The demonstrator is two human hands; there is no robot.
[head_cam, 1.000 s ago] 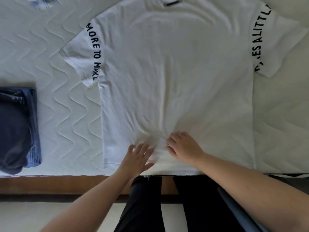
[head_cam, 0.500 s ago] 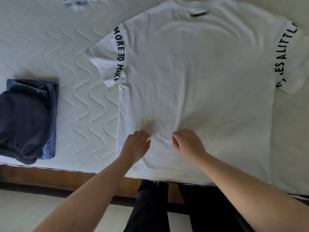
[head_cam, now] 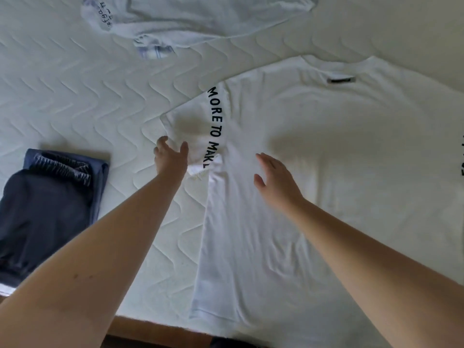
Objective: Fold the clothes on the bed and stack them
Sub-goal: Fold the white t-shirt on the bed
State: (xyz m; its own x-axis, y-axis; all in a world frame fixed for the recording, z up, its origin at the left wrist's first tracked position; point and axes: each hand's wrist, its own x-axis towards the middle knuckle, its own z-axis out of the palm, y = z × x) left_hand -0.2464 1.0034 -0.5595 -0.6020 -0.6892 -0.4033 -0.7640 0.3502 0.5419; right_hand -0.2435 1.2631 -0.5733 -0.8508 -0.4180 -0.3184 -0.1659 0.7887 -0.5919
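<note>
So over on the far left we've got the dark folded pile [head_cam: 47, 209], navy stuff sitting square near the bed edge, which looks like the stack we're building, parked out of the way so there's room to work. Up top there's another pale garment [head_cam: 200, 18] lying crumpled on the quilted mattress [head_cam: 75, 96], not folded yet by the look of it. Moving in, our left hand [head_cam: 170, 159] is right at the hem of the tee's near sleeve [head_cam: 193, 131], the one with the black lettering; fingers are loosely spread and a bit curled, and honestly we can't tell if they've pinched the fabric yet or are just touching it. Probably going for the sleeve because that's the first bit to flip inward. Next over, our right hand [head_cam: 276, 179] is open with fingers straight and close together over the chest, just beside the armpit seam; whether it touches the cloth we can't tell, but it's likely there to pin the shirt so it doesn't slide. The white t-shirt [head_cam: 339, 172] itself is spread flat with the collar pointing away from us, filling the right half of the bed, hem at the near edge.
</note>
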